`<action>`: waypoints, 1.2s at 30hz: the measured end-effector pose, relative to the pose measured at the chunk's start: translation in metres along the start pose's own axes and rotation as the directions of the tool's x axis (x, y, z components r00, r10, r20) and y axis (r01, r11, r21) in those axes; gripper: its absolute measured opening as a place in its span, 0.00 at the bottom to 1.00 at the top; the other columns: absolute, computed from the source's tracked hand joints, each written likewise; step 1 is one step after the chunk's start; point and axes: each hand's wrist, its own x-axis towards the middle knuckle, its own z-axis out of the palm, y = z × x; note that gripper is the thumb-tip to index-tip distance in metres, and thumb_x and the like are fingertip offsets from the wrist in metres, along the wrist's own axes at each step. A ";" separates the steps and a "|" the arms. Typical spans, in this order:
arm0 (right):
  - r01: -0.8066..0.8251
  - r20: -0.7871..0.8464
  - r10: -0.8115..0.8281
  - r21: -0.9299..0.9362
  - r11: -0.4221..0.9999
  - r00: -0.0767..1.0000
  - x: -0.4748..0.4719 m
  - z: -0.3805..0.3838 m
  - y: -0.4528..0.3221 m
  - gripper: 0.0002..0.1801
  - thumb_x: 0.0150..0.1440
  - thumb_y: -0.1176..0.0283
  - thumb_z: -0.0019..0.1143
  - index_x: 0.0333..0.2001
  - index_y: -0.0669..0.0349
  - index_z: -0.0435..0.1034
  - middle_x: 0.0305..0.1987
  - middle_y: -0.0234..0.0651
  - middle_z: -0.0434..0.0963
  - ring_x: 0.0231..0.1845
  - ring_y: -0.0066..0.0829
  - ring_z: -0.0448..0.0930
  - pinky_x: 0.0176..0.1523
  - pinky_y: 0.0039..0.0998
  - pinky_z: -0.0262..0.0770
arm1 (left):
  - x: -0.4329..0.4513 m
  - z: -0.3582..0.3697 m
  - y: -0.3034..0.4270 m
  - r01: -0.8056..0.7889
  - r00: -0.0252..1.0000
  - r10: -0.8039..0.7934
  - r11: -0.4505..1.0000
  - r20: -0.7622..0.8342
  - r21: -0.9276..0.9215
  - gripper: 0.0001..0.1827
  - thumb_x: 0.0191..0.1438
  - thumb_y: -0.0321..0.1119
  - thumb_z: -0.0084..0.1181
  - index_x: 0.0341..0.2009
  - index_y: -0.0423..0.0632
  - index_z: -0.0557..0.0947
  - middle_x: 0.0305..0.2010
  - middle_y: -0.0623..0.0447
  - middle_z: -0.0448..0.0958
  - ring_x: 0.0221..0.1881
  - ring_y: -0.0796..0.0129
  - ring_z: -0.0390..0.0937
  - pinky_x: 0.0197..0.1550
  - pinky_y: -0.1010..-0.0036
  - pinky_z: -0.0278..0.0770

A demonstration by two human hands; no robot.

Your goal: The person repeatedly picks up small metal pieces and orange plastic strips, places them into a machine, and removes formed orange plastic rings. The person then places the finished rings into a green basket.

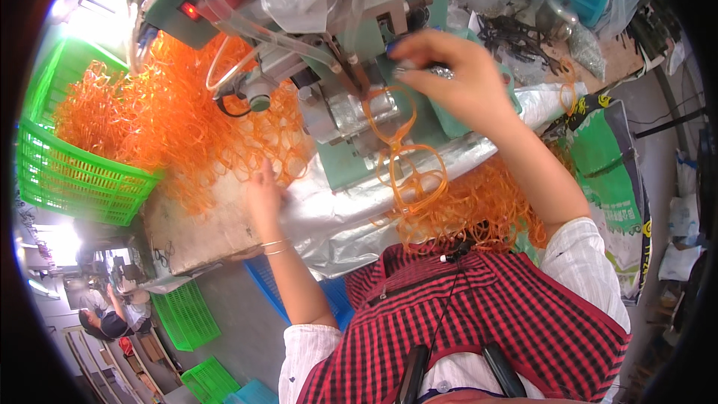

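Note:
My left hand (265,193) is low over the bench near the orange plastic eyeglass frames (230,146); it is blurred, and its fingers are partly hidden. My right hand (454,73) is raised at the right of the green bench machine (348,171), thumb and forefinger close to a small shiny item that I cannot make out. Between the hands, an orange eyeglass frame (395,146) sits at the machine's metal jaws (362,87), and further frames hang below it. A green tray (457,129) with small metal parts lies under my right hand.
A bright green basket (84,179) stands at the left beside the heap of frames. More orange frames (477,202) lie near my apron. Bags and dark parts (510,39) crowd the back right. Clear tubes hang over the machine. People sit far off at lower left.

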 end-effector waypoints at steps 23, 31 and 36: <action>-0.250 0.084 0.293 0.766 0.592 0.952 -0.016 0.041 -0.035 0.33 0.48 0.83 0.56 0.61 0.71 0.64 0.46 0.42 0.79 0.45 0.31 0.77 0.54 0.28 0.70 | -0.023 0.016 -0.011 -0.327 0.855 0.395 0.914 -0.336 0.241 0.10 0.53 0.29 0.57 0.40 0.45 0.84 0.37 0.44 0.77 0.37 0.55 0.78 0.43 0.63 0.76; 0.038 -0.079 -0.057 -0.228 0.973 0.995 -0.016 -0.010 0.027 0.20 0.53 0.80 0.46 0.49 0.62 0.76 0.47 0.42 0.83 0.52 0.37 0.83 0.56 0.33 0.76 | -0.015 -0.016 -0.002 -0.605 0.755 0.656 0.696 0.002 0.387 0.08 0.51 0.24 0.58 0.36 0.43 0.85 0.36 0.45 0.79 0.39 0.47 0.78 0.41 0.59 0.76; 0.141 0.035 -0.145 -0.537 0.832 0.989 -0.069 -0.034 0.093 0.17 0.54 0.82 0.47 0.45 0.62 0.78 0.44 0.45 0.83 0.49 0.47 0.82 0.53 0.37 0.77 | -0.035 -0.031 0.041 -0.455 0.886 0.443 0.887 -0.134 -0.078 0.07 0.57 0.26 0.62 0.41 0.39 0.85 0.33 0.51 0.82 0.32 0.70 0.79 0.34 0.75 0.75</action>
